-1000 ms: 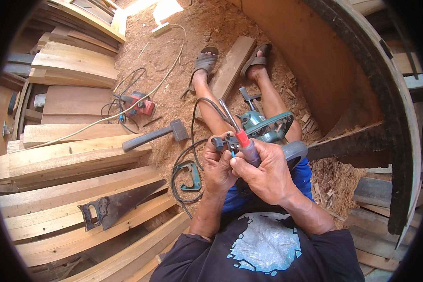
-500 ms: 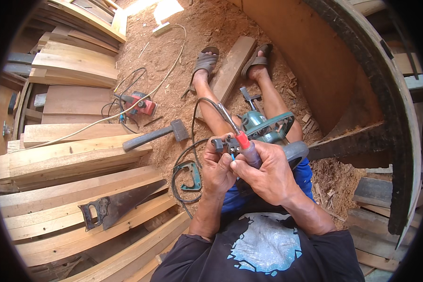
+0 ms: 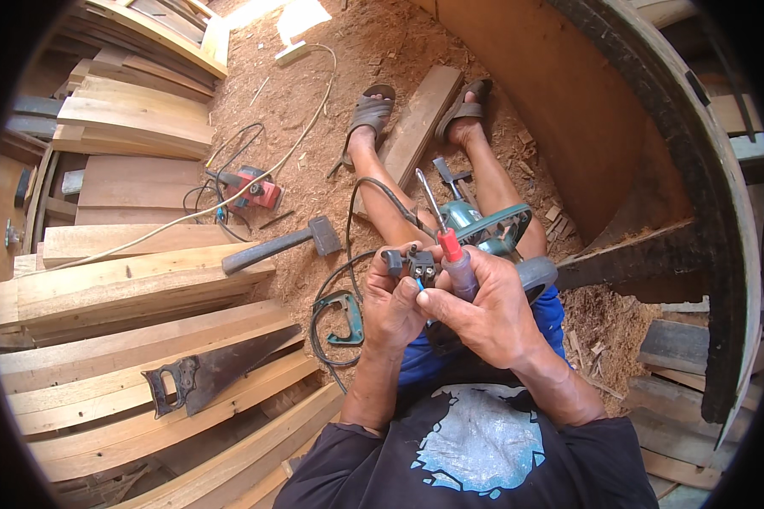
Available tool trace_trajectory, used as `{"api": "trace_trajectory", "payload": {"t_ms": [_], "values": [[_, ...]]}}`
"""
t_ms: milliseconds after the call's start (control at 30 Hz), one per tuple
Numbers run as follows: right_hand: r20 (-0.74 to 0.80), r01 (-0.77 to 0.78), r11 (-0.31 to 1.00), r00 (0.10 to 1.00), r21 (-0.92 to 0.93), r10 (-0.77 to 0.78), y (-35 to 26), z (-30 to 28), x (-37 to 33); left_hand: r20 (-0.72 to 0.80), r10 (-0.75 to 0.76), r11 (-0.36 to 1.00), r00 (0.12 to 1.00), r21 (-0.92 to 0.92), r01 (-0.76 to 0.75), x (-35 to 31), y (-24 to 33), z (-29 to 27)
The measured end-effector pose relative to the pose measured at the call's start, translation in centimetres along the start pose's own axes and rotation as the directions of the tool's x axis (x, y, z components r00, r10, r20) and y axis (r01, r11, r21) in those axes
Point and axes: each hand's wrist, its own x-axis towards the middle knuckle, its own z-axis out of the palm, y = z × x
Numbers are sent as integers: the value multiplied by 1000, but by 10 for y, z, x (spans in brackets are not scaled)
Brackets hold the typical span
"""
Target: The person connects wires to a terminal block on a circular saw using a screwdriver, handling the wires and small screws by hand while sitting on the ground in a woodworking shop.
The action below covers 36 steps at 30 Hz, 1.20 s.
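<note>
Two hands are at work in the head view, close together above the lap. The left hand is closed in a pinch around a small black switch block, holding it up with two metal terminals showing. The right hand is curled partly shut: its thumb and forefinger nip a short blue wire at the block's lower edge, while a screwdriver with a red and clear handle is tucked in the same grip, shaft pointing up and away.

Sharing one hand between wire and screwdriver looks the weakest point: shifting the tool could loosen the pinch and let the wire slip from its terminal. How deep the wire sits cannot be told. The black power cord loops beside the left leg, so a leg movement might tug whatever it joins; whether it is live cannot be seen, and a live cord would mean a shock.

A green power tool rests against the right leg and could tip if that leg moves. Any dropped screw would easily vanish in the sawdust, and grit might cling to the green handle shell lying there.
</note>
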Motion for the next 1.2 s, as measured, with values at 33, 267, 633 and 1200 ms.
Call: {"api": "trace_trajectory", "payload": {"t_ms": [33,267,633,1200], "values": [[0,1,1000,1000,0,-1,-1,0,0,1,0,1000,1000,0,0,0,0,0],[39,-44,999,998,-26,45,-11,-5,1,48,-10,998,999,70,6,3,3,-5],[12,-18,958,1000,-285,22,-9,-6,2,-64,-43,996,997,74,48,0,-4,-3],[234,419,475,886,-774,-399,-93,-80,-39,80,-88,993,993,-73,94,1,-5,-25]]}}
